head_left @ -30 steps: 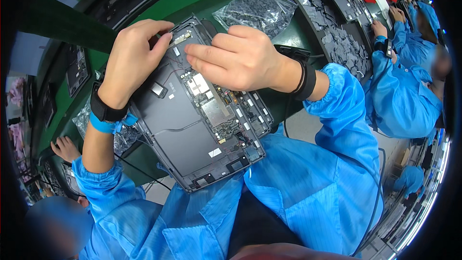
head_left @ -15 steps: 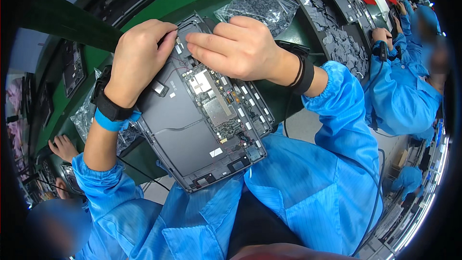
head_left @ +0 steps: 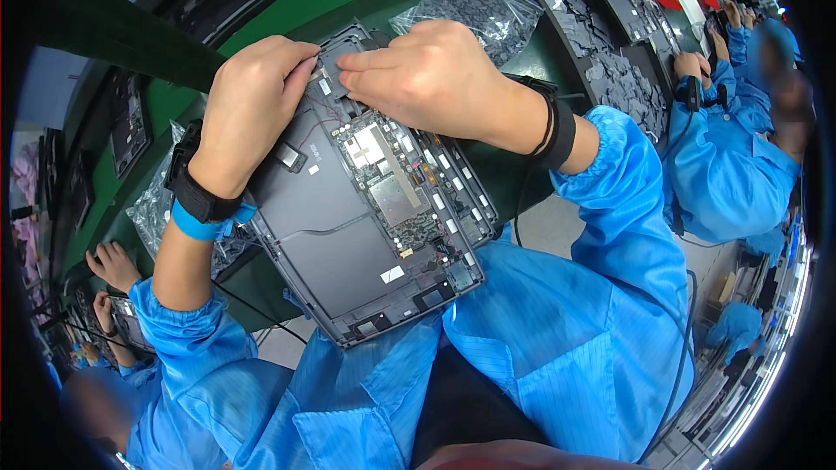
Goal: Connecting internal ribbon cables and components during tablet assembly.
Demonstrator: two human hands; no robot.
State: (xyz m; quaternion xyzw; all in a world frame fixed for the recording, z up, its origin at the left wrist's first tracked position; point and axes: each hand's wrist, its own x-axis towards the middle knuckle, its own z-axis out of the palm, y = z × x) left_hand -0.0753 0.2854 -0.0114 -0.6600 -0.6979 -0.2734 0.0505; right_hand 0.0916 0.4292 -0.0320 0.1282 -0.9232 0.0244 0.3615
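An opened grey tablet casing [head_left: 318, 200] lies tilted in front of me, its near end close to my lap. A circuit board [head_left: 396, 196] with silver shields runs along its right half, and thin dark red wires lead from it to the far end. My left hand [head_left: 252, 113] pinches at the far left corner; whatever is between the fingertips is too small to tell. Over the far end my right hand [head_left: 440, 78] holds its fingers pressed together, contents hidden. A small dark block [head_left: 289, 157] with a silvery face sits on the casing beside the left wrist.
A clear bag of dark pieces [head_left: 470, 13] lies beyond my right hand. Right of it stands a tray [head_left: 644, 57] of grey pieces. Another similar casing [head_left: 475, 196] shows under the right edge. Co-workers in blue [head_left: 727, 157] sit on both sides.
My right hand has shifted slightly up and its fingers have bunched closer together. My left hand and the casing stay nearly still. At the lower left, a co-worker's hand has moved up.
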